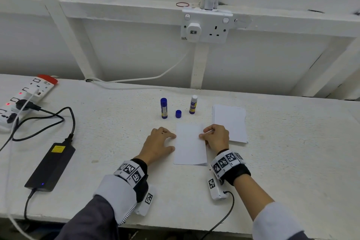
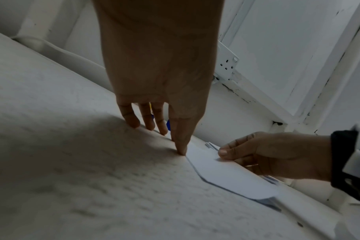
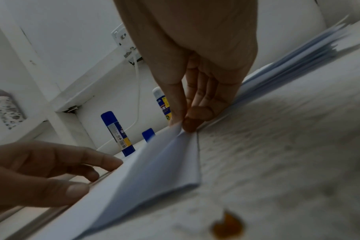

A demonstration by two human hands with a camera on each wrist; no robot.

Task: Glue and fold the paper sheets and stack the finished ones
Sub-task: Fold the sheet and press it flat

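A folded white paper sheet (image 1: 190,144) lies on the white table (image 1: 116,142) between my hands. My left hand (image 1: 172,142) lies flat beside it, its straight index fingertip (image 2: 181,150) pressing at the sheet's left edge (image 2: 226,172). My right hand (image 1: 202,135) pinches the sheet's right edge between thumb and forefinger (image 3: 183,123), lifting the upper layer (image 3: 154,170) slightly. A stack of white sheets (image 1: 230,122) lies just right of that hand. Behind stand a capped blue glue stick (image 1: 163,108), a loose blue cap (image 1: 178,113) and an uncapped glue stick (image 1: 193,104).
A power strip (image 1: 25,95) and a black power adapter (image 1: 51,165) with cables lie at the table's left. A wall socket (image 1: 204,27) sits on the white wall behind. A small brown spot (image 3: 228,225) marks the table near my right wrist.
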